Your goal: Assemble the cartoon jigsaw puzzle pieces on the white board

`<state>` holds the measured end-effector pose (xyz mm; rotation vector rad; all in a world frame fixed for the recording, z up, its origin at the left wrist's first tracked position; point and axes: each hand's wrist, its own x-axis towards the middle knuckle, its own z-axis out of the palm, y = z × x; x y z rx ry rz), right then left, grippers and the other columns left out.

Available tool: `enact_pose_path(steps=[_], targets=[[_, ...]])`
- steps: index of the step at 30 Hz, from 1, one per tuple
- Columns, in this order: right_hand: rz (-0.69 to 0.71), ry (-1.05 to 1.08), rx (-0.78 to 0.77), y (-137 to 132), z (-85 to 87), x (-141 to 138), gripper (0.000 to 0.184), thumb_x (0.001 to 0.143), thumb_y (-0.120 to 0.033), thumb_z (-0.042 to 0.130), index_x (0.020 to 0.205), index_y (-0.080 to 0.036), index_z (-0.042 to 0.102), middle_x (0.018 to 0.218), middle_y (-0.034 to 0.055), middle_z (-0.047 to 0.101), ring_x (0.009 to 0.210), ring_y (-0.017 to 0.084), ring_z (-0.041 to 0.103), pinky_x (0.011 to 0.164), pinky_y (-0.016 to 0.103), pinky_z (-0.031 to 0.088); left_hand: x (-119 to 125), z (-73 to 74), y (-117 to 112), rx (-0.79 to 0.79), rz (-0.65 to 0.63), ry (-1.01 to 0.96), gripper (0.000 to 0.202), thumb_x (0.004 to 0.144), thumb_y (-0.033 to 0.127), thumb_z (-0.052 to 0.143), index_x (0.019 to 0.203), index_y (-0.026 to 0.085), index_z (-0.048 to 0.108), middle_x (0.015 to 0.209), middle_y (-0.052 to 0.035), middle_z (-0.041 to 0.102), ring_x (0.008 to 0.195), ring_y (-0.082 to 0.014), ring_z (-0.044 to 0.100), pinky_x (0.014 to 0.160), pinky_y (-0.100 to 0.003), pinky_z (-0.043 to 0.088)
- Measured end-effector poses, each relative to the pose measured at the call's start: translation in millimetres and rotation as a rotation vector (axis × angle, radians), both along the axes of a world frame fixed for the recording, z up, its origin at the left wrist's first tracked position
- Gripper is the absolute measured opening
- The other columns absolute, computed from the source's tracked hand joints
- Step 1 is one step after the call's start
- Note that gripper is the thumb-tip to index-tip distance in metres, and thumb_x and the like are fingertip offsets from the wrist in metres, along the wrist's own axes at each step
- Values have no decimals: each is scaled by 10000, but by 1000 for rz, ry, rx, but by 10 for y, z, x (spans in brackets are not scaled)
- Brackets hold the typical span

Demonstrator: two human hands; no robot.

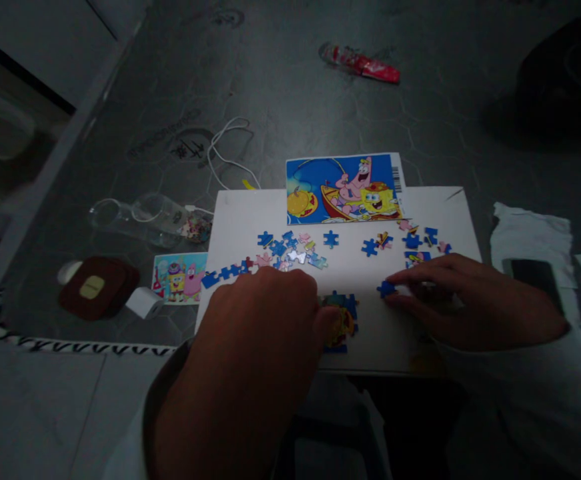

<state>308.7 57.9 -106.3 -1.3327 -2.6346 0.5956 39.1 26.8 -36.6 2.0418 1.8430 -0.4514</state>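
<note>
Between the thumb and fingertips of my right hand (470, 300) is a small blue puzzle piece (386, 289), held just over the right part of the white board (350, 253). My left hand (270, 320) is curled, its back toward me and most of its fingers hidden. Its thumb lies against a partly joined puzzle section (339, 323) with blue edges and a yellow figure. Loose pieces (280, 247) lie in a cluster beyond the left hand. More pieces (413, 241) lie past the right hand. At the board's far edge rests a cartoon picture card (345, 189).
To the left are a clear plastic bottle (160, 217), a second picture card (179, 279), a white charger (144, 303) and a brown case (98, 287). On the right, a dark phone (533, 280) lies on white tissue (530, 230). A red wrapper (363, 63) lies far back.
</note>
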Motion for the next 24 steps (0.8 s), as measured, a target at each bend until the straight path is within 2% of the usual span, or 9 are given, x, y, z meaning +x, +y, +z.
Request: enact_pose_path(steps=[3, 7, 11, 13, 15, 19, 24], targets=[[-19, 38, -75, -21, 1, -54, 353, 949, -557, 546, 1093, -307, 749, 851, 61, 720, 729, 226, 701, 544, 305, 560, 17, -31, 14, -73, 16, -22, 345, 889, 560, 542, 737, 320, 738, 661, -21, 693, 605, -255, 644, 540, -324, 329], [-97, 51, -176, -69, 15, -92, 318, 931, -559, 550, 1084, -332, 714, 920, 24, 748, 747, 217, 724, 511, 277, 547, 33, -68, 46, -134, 11, -32, 371, 884, 560, 532, 743, 291, 746, 659, -41, 679, 593, -236, 625, 547, -315, 338], [-86, 108, -117, -194, 136, -284, 288, 940, -446, 566, 1163, -334, 709, 904, -7, 751, 637, 149, 694, 502, 220, 521, 24, -72, 84, -127, 29, -33, 374, 866, 563, 535, 728, 289, 749, 640, -44, 662, 573, -215, 590, 533, -300, 311], [-156, 141, -40, -277, 216, -416, 220, 939, -378, 556, 1061, -324, 731, 868, -24, 744, 556, 119, 650, 499, 215, 499, 16, -70, 97, -116, 37, -31, 385, 858, 573, 537, 697, 288, 740, 628, -41, 657, 564, -207, 573, 527, -299, 294], [-247, 160, -24, -346, 272, -517, 195, 934, -383, 553, 987, -315, 727, 790, -38, 733, 495, 116, 619, 475, 226, 478, 12, -70, 101, -104, 41, -35, 397, 860, 578, 535, 691, 281, 736, 633, -42, 659, 563, -197, 563, 527, -297, 285], [-291, 205, -222, -404, 298, -588, 209, 927, -459, 563, 974, -297, 687, 757, -51, 746, 507, 129, 659, 435, 217, 466, 14, -80, 88, -96, 31, -43, 389, 861, 580, 542, 714, 280, 743, 648, -43, 662, 569, -196, 561, 531, -301, 289], [-391, 224, -319, -431, 336, -639, 229, 927, -382, 499, 1098, -313, 636, 827, -67, 767, 563, 125, 684, 422, 209, 452, 12, -77, 72, -107, 16, -52, 403, 872, 597, 530, 738, 281, 741, 664, -43, 669, 569, -207, 572, 536, -305, 308]])
